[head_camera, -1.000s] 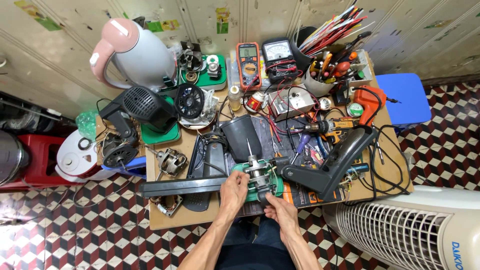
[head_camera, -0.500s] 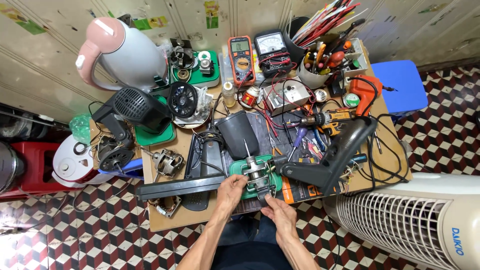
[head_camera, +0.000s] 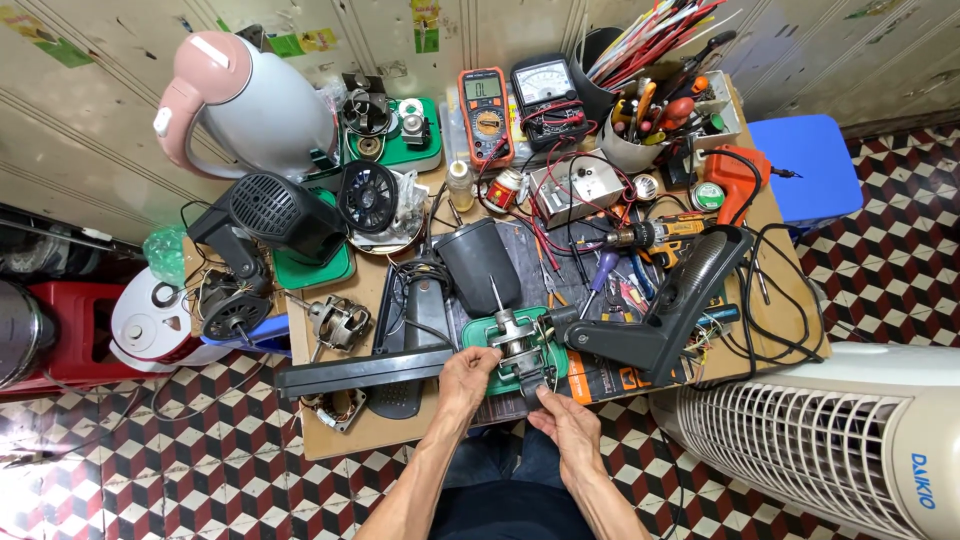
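A small electric fan motor (head_camera: 517, 345) with a steel shaft pointing away from me sits on a green tray (head_camera: 486, 333) at the near edge of the cluttered workbench (head_camera: 350, 435). My left hand (head_camera: 468, 378) grips the motor's left side. From below right, my right hand (head_camera: 568, 425) holds its underside with the fingertips. A black cone-shaped motor cover (head_camera: 482, 262) lies just beyond the shaft. A black angled fan neck (head_camera: 668, 312) rests immediately right of the motor.
A long black bar (head_camera: 355, 372) lies left of my hands. Farther back are a pink and white kettle (head_camera: 250, 100), two multimeters (head_camera: 515, 102), a cup of screwdrivers (head_camera: 640, 125), a cordless drill (head_camera: 655, 235) and tangled wires. A white tower fan (head_camera: 840, 450) lies on the checkered floor at right, a blue stool (head_camera: 805, 165) behind it.
The view has shifted slightly. Both hands stay on the motor, and my right hand has slid a little lower and to the right beneath it.
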